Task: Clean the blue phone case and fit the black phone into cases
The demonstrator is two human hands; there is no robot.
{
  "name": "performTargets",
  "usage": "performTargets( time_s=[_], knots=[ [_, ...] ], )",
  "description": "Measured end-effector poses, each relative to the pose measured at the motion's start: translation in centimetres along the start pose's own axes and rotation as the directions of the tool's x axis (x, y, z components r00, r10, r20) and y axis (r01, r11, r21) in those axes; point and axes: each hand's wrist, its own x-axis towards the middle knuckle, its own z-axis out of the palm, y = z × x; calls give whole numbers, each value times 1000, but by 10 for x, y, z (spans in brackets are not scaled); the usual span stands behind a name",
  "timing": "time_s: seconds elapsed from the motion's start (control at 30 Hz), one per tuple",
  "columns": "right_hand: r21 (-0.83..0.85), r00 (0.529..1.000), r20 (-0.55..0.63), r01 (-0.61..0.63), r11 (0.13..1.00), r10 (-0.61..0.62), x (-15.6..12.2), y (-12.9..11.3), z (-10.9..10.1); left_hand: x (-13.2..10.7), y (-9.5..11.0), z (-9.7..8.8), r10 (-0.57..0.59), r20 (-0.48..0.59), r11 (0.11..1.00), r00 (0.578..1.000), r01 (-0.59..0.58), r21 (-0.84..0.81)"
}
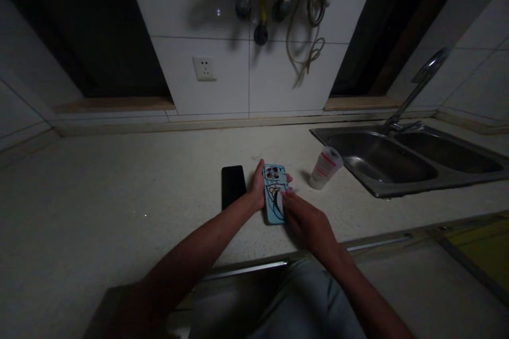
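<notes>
A phone in a light-blue case with a cartoon print [274, 216] lies back up in my left hand [257, 190]. The thumb runs along its left edge, and fingertips of that hand show past the right edge. My right hand [308, 216] is closed over the lower right of the case, its fingertips against the back. A small white patch shows by those fingertips; whether it is a held piece or part of the print I cannot tell. Left of my left hand, a black phone [233, 183] lies flat on the counter, partly hidden by my forearm.
The pale countertop [119, 185] stretches to a tiled wall. A translucent plastic cup [326, 167] with pink-red marks stands by the double steel sink [376, 190], which has a curved faucet [415, 90]. On the wall are a socket [204, 69], pipes and a looped cord [308, 61].
</notes>
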Motion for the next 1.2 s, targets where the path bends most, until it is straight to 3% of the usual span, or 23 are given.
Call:
performTargets(
  time_s=[0.17, 0.33, 0.6, 0.93, 1.2],
  knots=[
    [64, 995, 18, 101, 993, -103, -25, -12, -5, -5, 1, 3, -11, 20, 1000, 1000, 11, 22],
    [79, 981, 37, 188, 979, -192, -15, -17, -5, -6, 1, 3, 6, 17, 1000, 1000, -6, 16],
    [78, 983, -8, 185, 980, -185, -4, -21, 5, -7, 3, 0, -13, 30, 999, 999, 14, -30],
    [54, 993, 7, 121, 991, -122, -16, 11, -24, -2, 1, -1, 1, 26, 1000, 1000, 0, -13],
    [17, 980, 8, 200, 980, -200, -1, -10, -11, -1, 1, -4, -8, 15, 999, 1000, 9, -40]
  ],
)
